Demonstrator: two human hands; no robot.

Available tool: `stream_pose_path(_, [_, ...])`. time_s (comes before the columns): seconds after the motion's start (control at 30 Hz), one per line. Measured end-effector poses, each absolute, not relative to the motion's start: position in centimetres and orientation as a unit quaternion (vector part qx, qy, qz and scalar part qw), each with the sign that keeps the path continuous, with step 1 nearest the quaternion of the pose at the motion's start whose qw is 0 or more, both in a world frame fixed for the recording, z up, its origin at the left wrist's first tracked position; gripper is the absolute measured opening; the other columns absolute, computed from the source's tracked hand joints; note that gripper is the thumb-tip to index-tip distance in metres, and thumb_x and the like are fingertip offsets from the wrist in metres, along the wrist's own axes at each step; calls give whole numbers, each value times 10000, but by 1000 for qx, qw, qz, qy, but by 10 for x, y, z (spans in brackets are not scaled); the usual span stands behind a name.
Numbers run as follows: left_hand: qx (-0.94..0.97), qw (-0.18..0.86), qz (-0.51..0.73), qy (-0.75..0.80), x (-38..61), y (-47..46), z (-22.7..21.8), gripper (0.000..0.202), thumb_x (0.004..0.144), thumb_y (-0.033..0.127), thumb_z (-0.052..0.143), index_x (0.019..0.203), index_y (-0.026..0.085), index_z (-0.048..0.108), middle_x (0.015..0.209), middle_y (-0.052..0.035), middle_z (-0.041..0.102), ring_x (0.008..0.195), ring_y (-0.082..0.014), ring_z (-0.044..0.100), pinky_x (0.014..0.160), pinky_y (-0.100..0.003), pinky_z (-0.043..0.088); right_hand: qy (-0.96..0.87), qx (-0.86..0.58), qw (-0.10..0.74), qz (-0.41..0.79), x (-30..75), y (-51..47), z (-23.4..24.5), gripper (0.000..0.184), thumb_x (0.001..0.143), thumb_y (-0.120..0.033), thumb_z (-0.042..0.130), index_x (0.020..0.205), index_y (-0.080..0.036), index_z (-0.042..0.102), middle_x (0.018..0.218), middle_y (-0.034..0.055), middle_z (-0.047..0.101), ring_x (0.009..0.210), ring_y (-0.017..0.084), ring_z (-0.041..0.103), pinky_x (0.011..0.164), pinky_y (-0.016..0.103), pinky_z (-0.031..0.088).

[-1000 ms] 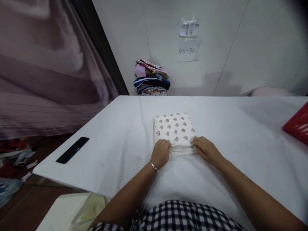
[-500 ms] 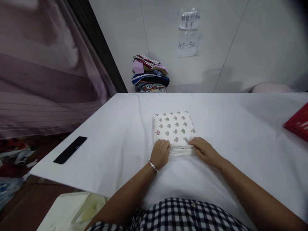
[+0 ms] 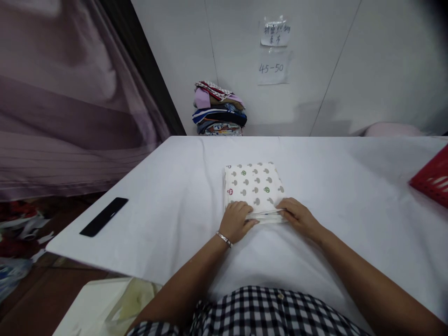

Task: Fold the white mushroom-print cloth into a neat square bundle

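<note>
A folded white cloth (image 3: 255, 185), printed with grey, green and red mushrooms, lies flat on the white-covered table (image 3: 168, 196). Several layers show along its near edge. My left hand (image 3: 238, 220), with a silver bracelet at the wrist, grips the near left corner, fingers on top and thumb at the front edge. At the near right corner my right hand (image 3: 297, 215) pinches the upper layers between thumb and fingers. The fingertips of both hands are partly hidden by the cloth.
A black flat object (image 3: 104, 217) lies at the table's left. A red basket (image 3: 432, 177) stands at the right edge. Behind the table's far edge is a stack of folded cloths (image 3: 220, 109) against the wall. A pale stool-like surface (image 3: 94, 305) is below left.
My left thumb has come out along the cloth's front edge, and the left hand sits slightly further right. My right hand has shifted slightly. The cloth's near layers look a little more closed.
</note>
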State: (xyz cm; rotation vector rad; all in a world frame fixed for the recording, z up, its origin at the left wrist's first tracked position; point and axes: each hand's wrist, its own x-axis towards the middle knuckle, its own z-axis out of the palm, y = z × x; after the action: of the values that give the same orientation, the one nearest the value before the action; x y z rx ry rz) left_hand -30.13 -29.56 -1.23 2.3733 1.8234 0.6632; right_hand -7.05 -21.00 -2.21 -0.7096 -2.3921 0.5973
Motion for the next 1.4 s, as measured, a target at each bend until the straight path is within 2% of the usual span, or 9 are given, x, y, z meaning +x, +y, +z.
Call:
stream_pose_path(0.17, [768,40,231,596,-286,-292,-12,311,793,431,555,1011,209,541,1002,-45,546,942,-200,464,813,-351,346,-897,-267,269,225,-71,-212,-20,194,889,-246,364,982,-243,535,921,58,589,877,194,532,764,358,454])
stream_pose_path(0.43, [761,22,246,600,-281,-288,-24,227,831,386,513,953,204,572,917,-51,555,887,-196,481,780,-351,361,-907,-248,265,213,-71,-213,-14,189,873,-217,373,939,-234,549,902,56,587,855,187,528,745,340,449])
stream_pose_path(0.67, [777,13,261,573,-277,-288,-20,313,813,439,524,1031,217,565,951,-51,561,891,-193,487,764,-345,365,-896,-242,265,260,-73,-215,-12,168,853,-186,390,918,-222,541,872,46,581,822,171,525,722,318,443])
stream_pose_path(0.87, [787,-15,249,564,-271,-282,-22,166,843,323,496,943,212,569,879,-41,562,826,-181,481,720,-336,356,-918,-243,226,217,-75,-218,-7,131,860,-199,410,893,-214,536,863,51,569,809,179,504,717,334,424])
stream_pose_path(1.03, [796,-62,246,550,-272,-284,-27,91,825,204,450,853,178,532,840,-47,551,800,-186,461,715,-341,351,-925,-240,251,154,-80,-222,-15,151,879,-191,381,885,-188,532,841,64,563,790,180,486,703,324,403])
stream_pose_path(1.2, [817,-69,227,526,-275,-289,-29,54,762,171,461,806,174,492,861,-55,547,810,-197,452,741,-361,343,-943,-217,246,54,-86,-224,-28,173,856,-123,372,854,-156,542,806,83,560,764,191,470,666,320,375])
stream_pose_path(1.4, [831,-52,206,513,-277,-288,-28,44,783,215,463,789,172,470,839,-55,532,794,-191,454,720,-354,340,-940,-202,262,83,-84,-226,-25,150,868,-141,373,862,-153,522,823,85,558,779,187,471,668,314,377])
